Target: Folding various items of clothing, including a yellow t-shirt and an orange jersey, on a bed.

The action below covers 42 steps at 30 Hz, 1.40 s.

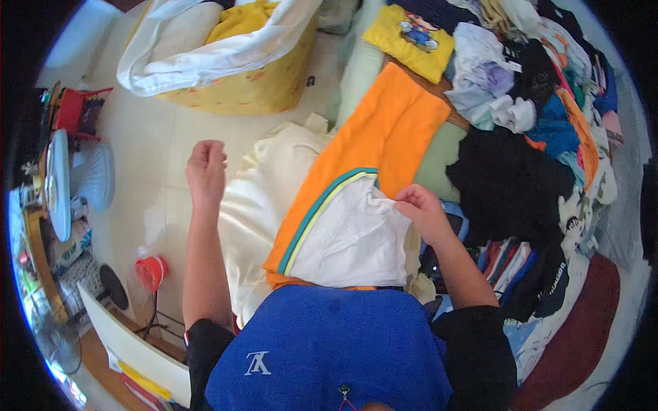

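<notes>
An orange and white garment (356,236) with a green and yellow curved stripe lies in front of me, its long orange part stretching away to the upper right. My right hand (419,209) pinches the white part at its upper right edge. Off to the left of the garment, my left hand (206,166) is raised with curled fingers, and nothing shows in it. Beneath the garment and to its left spreads a cream cloth (250,205). Just beyond the orange end lies a folded yellow shirt (411,42) with a cartoon print.
A yellow basket (274,85) with a white liner holds clothes at the far left. Heaped clothes fill the right, among them a black garment (510,181) and a row of folded clothes (504,267). A blue stool (96,175) and red bottle (151,270) stand left.
</notes>
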Each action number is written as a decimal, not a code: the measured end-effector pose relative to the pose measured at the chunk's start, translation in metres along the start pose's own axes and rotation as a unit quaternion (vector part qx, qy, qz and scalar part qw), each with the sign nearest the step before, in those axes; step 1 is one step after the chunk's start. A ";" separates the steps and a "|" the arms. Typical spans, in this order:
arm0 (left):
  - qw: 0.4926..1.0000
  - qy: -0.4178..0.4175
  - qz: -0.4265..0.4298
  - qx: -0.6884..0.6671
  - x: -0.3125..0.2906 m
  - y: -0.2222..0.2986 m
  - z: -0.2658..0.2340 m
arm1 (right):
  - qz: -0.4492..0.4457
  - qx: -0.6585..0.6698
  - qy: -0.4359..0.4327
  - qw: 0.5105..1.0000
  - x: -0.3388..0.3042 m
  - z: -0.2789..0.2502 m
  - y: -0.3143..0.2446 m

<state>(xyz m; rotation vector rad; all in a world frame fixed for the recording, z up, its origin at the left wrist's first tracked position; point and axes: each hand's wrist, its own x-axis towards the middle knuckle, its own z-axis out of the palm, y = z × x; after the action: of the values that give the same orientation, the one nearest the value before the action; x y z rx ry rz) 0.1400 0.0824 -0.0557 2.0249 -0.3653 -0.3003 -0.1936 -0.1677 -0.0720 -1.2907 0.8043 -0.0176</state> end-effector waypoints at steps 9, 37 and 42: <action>0.922 0.310 -0.032 0.232 -0.037 -0.089 -0.097 | 0.201 0.019 -0.040 0.979 -0.027 -0.002 -0.009; 0.865 -0.400 0.235 0.194 -0.193 0.099 0.034 | 0.159 0.082 -0.097 0.979 -0.083 0.016 -0.063; 0.902 -0.369 0.168 0.149 -0.193 0.089 0.041 | 0.045 0.067 -0.074 0.994 -0.062 0.043 -0.090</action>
<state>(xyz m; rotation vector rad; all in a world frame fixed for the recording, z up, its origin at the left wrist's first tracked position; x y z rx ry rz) -0.0644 0.0829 0.0157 2.0248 -1.2840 -0.8365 -0.1792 -0.1329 0.0391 -1.1155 0.7202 0.0947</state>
